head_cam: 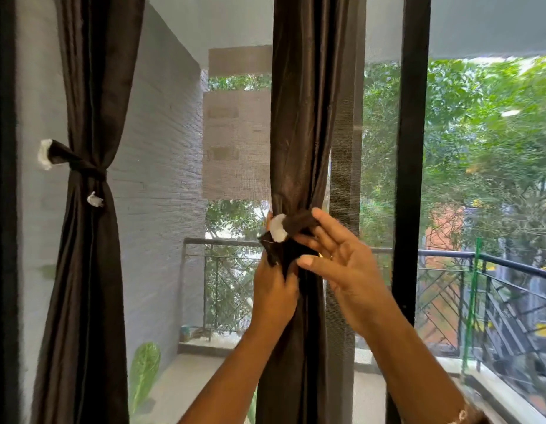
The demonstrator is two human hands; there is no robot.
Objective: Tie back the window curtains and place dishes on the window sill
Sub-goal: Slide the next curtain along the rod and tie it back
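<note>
Left hand gripping tie-back end, right hand fingers spread against it

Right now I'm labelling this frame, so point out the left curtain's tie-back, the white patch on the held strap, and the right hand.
left curtain's tie-back (88,172): head view, band around the gathered cloth.
white patch (279,228): head view, its centre.
right hand (348,270): head view, its middle.

left hand gripping tieback, right hand touching it
</note>
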